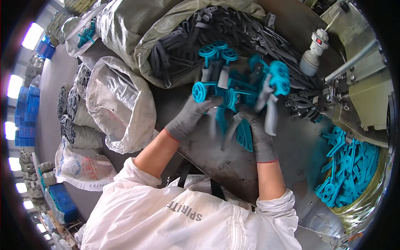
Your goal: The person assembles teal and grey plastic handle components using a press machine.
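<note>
A cluster of teal and grey plastic parts, with round spoked discs and curved handle-like pieces, is held between my two hands above the dark worktop. My left hand, in a grey glove, closes on the cluster's left side beneath a round teal disc. On the right, my gloved right hand grips its lower side, and motion blurs the grey handles there. Some fingertips are hidden behind the parts. Just beyond lies an open woven sack full of dark grey handle-shaped plastic pieces.
At the lower right, a yellowish sack holds teal plastic pieces. Machinery and a white cylindrical fitting stand at the right. To the left are an open pale sack and stacked blue crates.
</note>
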Demonstrator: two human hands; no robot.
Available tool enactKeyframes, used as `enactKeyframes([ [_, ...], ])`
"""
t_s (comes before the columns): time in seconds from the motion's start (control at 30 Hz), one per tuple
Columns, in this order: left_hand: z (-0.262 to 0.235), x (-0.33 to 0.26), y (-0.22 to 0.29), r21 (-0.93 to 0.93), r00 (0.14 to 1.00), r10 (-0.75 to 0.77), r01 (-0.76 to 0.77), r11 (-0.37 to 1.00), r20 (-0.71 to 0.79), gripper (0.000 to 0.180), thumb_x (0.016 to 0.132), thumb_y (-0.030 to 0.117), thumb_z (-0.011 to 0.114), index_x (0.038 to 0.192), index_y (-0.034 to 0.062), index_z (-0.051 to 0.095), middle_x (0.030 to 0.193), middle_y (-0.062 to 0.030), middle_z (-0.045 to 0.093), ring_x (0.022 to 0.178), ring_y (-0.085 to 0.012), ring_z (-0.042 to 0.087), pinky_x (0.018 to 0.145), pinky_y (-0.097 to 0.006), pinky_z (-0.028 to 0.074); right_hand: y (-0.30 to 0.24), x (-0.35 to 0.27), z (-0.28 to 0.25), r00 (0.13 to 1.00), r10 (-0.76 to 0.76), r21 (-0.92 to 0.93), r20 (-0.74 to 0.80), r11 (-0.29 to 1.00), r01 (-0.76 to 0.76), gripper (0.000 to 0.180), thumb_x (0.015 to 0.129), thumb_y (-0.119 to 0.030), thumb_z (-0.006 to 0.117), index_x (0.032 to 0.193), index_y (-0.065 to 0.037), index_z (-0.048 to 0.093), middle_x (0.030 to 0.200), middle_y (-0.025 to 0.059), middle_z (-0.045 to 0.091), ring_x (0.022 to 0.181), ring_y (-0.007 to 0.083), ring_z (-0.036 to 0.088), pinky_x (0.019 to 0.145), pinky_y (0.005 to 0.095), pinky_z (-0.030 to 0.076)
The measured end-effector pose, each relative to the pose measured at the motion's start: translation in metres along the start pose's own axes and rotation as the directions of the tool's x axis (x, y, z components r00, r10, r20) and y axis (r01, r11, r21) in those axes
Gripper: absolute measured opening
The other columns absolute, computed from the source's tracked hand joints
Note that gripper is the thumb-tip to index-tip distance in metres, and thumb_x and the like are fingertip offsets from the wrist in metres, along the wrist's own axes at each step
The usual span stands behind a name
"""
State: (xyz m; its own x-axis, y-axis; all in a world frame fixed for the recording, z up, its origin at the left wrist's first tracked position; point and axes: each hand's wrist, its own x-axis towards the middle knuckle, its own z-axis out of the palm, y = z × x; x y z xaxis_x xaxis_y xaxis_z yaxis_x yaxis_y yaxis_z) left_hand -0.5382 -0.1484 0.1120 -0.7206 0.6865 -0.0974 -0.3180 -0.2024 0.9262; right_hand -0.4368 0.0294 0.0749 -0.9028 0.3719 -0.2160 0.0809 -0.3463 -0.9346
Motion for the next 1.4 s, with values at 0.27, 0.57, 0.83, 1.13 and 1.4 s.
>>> enactKeyframes([
  [0.27, 0.003, -0.006, -0.024, -0.020, 1.000, -0.014, 0.013, 1.000, -0.026, 0.037, 0.077, 0.013, 0.068, 0.111, 0.0072, 0.056, 0.101, 0.0005, 0.059, 0.090, -0.0104, 0.055, 0.083, -0.028, 0.044, -0.015, -0.002, 0.017, 0.966, -0.257, 0.156, -0.014, 0.954, 0.256, 0.059, 0.068, 0.000, 0.073, 0.120, -0.002, 0.047, 0.098, 0.0050, 0.060, 0.082, 0.0129, 0.060, 0.071, 0.0258, 0.051],
  [0.57, -0.007, -0.072, 0.020, 0.223, 0.954, 0.276, -0.246, 0.943, -0.114, 0.052, 0.068, 0.005, 0.071, 0.116, 0.0017, 0.052, 0.097, -0.0045, 0.061, 0.087, -0.0112, 0.055, 0.078, -0.031, 0.047, -0.046, -0.058, 0.068, 0.965, -0.119, 0.167, 0.234, 0.983, 0.081, 0.050, 0.080, -0.021, 0.065, 0.122, -0.003, 0.046, 0.108, 0.0080, 0.057, 0.097, 0.0195, 0.055, 0.085, 0.0351, 0.046],
  [0.83, -0.135, -0.183, 0.037, -0.196, 0.767, 0.189, -0.380, 0.904, -0.614, 0.036, 0.082, 0.025, 0.062, 0.110, 0.0065, 0.049, 0.100, -0.0033, 0.054, 0.092, -0.0146, 0.054, 0.082, -0.035, 0.047, -0.058, -0.026, 0.269, 0.751, -0.131, 0.104, 0.647, 0.991, 0.083, 0.036, 0.075, 0.004, 0.067, 0.109, 0.003, 0.056, 0.092, 0.0071, 0.065, 0.081, 0.0127, 0.063, 0.071, 0.0249, 0.051],
  [1.13, -0.396, -0.225, -0.036, 0.538, 0.745, 0.167, 0.288, 0.793, -0.645, 0.060, 0.082, 0.048, 0.056, 0.123, 0.0060, 0.048, 0.113, -0.0110, 0.058, 0.105, -0.0269, 0.056, 0.093, -0.041, 0.042, 0.094, 0.027, 0.342, 0.406, -0.548, -0.094, 0.731, 0.509, 0.856, 0.057, 0.071, -0.004, 0.065, 0.124, -0.002, 0.043, 0.114, 0.0170, 0.053, 0.102, 0.0284, 0.056, 0.088, 0.0362, 0.045],
  [1.4, -0.408, -0.288, -0.035, 0.771, 0.772, 0.053, 0.636, -0.025, -0.634, 0.065, 0.077, 0.051, 0.062, 0.120, 0.0037, 0.050, 0.108, -0.0157, 0.061, 0.101, -0.0305, 0.058, 0.090, -0.041, 0.043, 0.069, 0.002, 0.307, 0.359, 0.231, -0.415, 0.904, 0.272, 0.868, 0.033, 0.078, -0.020, 0.060, 0.106, -0.004, 0.057, 0.099, 0.0185, 0.059, 0.095, 0.0338, 0.057, 0.086, 0.0420, 0.045],
])
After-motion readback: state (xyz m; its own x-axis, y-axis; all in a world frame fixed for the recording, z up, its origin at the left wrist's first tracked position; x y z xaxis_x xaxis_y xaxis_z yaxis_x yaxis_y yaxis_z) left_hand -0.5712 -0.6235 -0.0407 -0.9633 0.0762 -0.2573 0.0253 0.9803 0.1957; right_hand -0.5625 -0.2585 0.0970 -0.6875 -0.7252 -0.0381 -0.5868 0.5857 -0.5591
